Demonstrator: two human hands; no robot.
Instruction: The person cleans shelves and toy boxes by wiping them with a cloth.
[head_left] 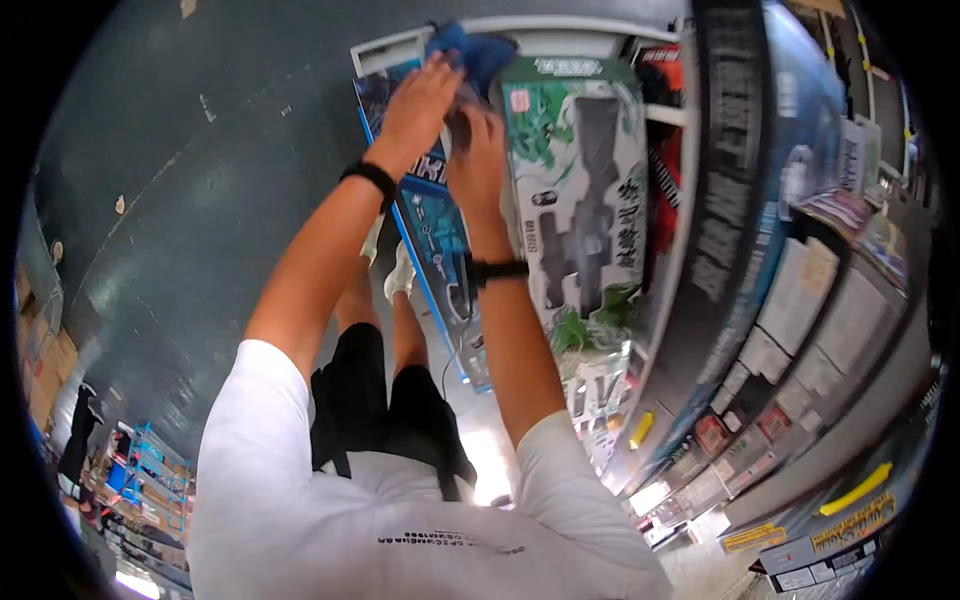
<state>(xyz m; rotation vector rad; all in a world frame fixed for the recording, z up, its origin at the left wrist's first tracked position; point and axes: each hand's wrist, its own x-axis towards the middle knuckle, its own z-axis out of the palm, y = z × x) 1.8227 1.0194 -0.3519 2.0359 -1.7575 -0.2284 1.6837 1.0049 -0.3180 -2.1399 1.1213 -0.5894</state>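
Note:
My left hand (pixel 415 112), with a black band at the wrist, reaches to the far end of a blue box (pixel 430 235). Its fingers press on a bunched blue cloth (pixel 480 58) and look closed on its near edge. Just to the right, my right hand (pixel 476 155) is over the same box, beside a dark patch I cannot make out. Its fingers are bent and blurred, so their grip is unclear. A white and green box (pixel 575 200) with a picture of a dark toy gun lies right of my right hand.
A white shelf edge (pixel 600 25) runs behind the boxes. Tall shelving with boxes and price cards (pixel 800 285) stands on the right. Dark grey floor (pixel 200 200) spreads on the left, with a blue rack (pixel 150 470) at lower left. A thin cable (pixel 455 355) hangs near the blue box.

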